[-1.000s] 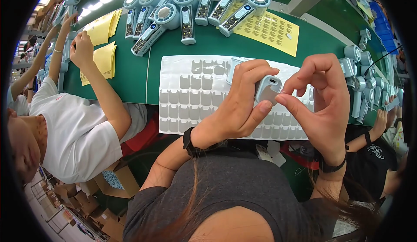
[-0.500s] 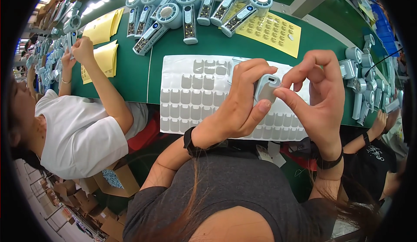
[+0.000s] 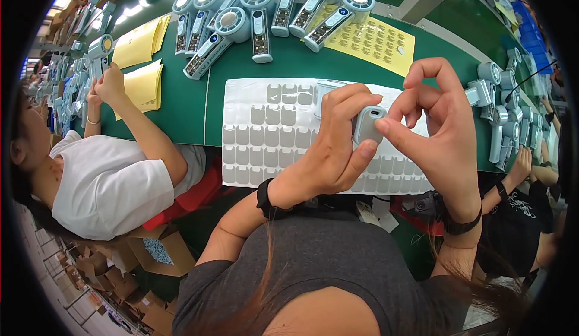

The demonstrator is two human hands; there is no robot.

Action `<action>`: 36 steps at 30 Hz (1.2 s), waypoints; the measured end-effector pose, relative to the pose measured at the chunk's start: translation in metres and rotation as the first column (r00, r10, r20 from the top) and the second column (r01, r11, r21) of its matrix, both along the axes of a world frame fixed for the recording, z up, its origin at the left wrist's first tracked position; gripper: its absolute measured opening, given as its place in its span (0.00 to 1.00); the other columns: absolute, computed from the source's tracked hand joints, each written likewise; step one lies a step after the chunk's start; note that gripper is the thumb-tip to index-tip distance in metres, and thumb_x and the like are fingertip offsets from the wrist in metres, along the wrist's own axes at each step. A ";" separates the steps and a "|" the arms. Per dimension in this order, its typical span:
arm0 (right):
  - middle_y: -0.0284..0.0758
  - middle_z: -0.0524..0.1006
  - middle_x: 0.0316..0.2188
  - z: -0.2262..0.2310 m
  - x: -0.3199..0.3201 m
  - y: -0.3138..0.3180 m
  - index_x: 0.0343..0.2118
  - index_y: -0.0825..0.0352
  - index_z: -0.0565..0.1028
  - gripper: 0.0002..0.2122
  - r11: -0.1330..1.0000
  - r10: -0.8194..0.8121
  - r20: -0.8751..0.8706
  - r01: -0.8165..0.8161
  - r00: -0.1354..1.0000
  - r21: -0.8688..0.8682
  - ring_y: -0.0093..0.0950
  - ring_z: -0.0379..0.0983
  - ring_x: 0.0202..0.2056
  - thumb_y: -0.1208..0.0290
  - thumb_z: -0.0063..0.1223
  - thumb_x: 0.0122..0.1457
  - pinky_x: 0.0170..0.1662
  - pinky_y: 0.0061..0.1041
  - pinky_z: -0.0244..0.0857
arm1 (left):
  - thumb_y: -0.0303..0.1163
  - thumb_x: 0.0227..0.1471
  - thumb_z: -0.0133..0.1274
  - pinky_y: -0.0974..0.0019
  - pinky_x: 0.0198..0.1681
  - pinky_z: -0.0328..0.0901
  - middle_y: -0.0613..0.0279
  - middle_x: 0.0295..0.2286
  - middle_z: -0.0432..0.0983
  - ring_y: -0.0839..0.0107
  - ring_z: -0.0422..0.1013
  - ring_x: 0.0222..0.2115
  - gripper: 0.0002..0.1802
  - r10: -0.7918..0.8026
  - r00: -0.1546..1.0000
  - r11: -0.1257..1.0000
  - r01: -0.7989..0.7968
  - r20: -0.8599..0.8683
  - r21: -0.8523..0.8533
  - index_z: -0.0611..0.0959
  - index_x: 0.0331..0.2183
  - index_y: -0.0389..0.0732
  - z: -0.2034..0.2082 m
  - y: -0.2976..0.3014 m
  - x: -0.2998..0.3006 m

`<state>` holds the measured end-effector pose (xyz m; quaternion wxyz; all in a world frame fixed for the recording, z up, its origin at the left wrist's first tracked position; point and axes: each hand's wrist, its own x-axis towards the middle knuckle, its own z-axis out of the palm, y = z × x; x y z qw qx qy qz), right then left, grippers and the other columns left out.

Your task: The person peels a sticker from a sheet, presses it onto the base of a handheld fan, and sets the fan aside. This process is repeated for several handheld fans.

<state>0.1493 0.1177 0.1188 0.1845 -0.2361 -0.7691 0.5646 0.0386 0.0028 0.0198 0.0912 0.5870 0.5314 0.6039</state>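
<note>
My left hand (image 3: 329, 140) is closed around a light blue handheld fan (image 3: 375, 112), of which the rounded end with a small port slot shows. A grey sticker (image 3: 368, 131) covers the face beside that end; the fan's remaining part is mostly hidden by my fingers. My right hand (image 3: 437, 116) is closed in a pinch, thumb and index finger meeting at the fan's end near the sticker's edge. What sits between those fingertips, if anything, is too small to tell. Beneath both hands lies a white sheet (image 3: 240, 88) with rows of grey stickers.
Several light blue handheld fans (image 3: 261, 34) stand at the far side of the green table (image 3: 181, 113), beside a yellow label sheet (image 3: 386, 40). More fans (image 3: 499, 116) lie at right. Yellow sheets (image 3: 143, 85) and a co-worker (image 3: 114, 179) are at left.
The fan's end has turned slightly in my left hand, its port slot now tilted differently. My right hand has shifted a little to the left, still pinching. The co-worker's hands have moved slightly.
</note>
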 end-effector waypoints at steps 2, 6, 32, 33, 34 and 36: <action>0.26 0.73 0.21 0.001 0.000 0.000 0.39 0.65 0.62 0.20 1.000 0.003 0.021 -0.003 1.000 0.001 0.12 0.64 0.26 0.82 0.61 0.46 0.32 0.14 0.53 | 0.36 0.56 0.45 0.54 0.52 0.53 0.44 0.46 0.59 0.52 0.58 0.46 0.25 0.004 1.000 1.000 -0.004 -0.009 0.003 0.62 0.52 0.34 0.000 0.000 0.001; 0.26 0.72 0.21 0.001 -0.001 0.000 0.39 0.65 0.62 0.20 1.000 0.001 0.031 -0.001 1.000 0.004 0.12 0.63 0.26 0.82 0.60 0.46 0.31 0.14 0.53 | 0.35 0.56 0.45 0.54 0.52 0.53 0.44 0.46 0.60 0.52 0.58 0.46 0.26 0.008 1.000 1.000 -0.008 0.021 0.018 0.62 0.52 0.34 -0.002 0.002 0.002; 0.34 0.75 0.30 -0.041 0.035 0.043 0.48 0.67 0.67 0.21 0.873 0.170 0.243 -0.031 0.955 -0.486 0.19 0.72 0.26 0.63 0.51 0.53 0.21 0.13 0.57 | 0.38 0.60 0.44 0.56 0.53 0.58 0.52 0.41 0.65 0.62 0.62 0.48 0.20 -0.209 0.585 0.941 0.339 0.784 -0.002 0.70 0.47 0.33 0.018 0.014 -0.019; 0.35 0.74 0.31 -0.044 0.043 0.052 0.47 0.67 0.67 0.20 0.849 0.113 0.182 0.000 0.977 -0.529 0.19 0.71 0.26 0.65 0.50 0.52 0.21 0.12 0.57 | 0.38 0.56 0.50 0.57 0.51 0.58 0.51 0.41 0.65 0.60 0.62 0.46 0.22 0.024 0.886 0.970 0.091 0.463 -0.225 0.69 0.47 0.33 0.014 0.014 -0.032; 0.35 0.74 0.32 -0.048 0.052 0.064 0.47 0.67 0.68 0.19 0.820 0.045 0.124 0.035 0.991 -0.571 0.19 0.71 0.26 0.67 0.48 0.51 0.21 0.11 0.56 | 0.37 0.52 0.57 0.58 0.50 0.57 0.49 0.41 0.64 0.58 0.62 0.45 0.26 0.239 0.971 0.923 -0.219 0.028 -0.317 0.68 0.46 0.32 0.006 0.016 -0.050; 0.37 0.74 0.34 -0.045 0.069 0.088 0.48 0.66 0.68 0.20 0.804 -0.132 0.078 0.152 0.988 -0.575 0.17 0.71 0.25 0.65 0.50 0.52 0.20 0.11 0.55 | 0.36 0.46 0.62 0.57 0.45 0.61 0.46 0.41 0.64 0.55 0.62 0.44 0.28 0.536 0.573 0.610 -0.771 -0.620 -0.185 0.68 0.44 0.31 -0.003 0.013 -0.076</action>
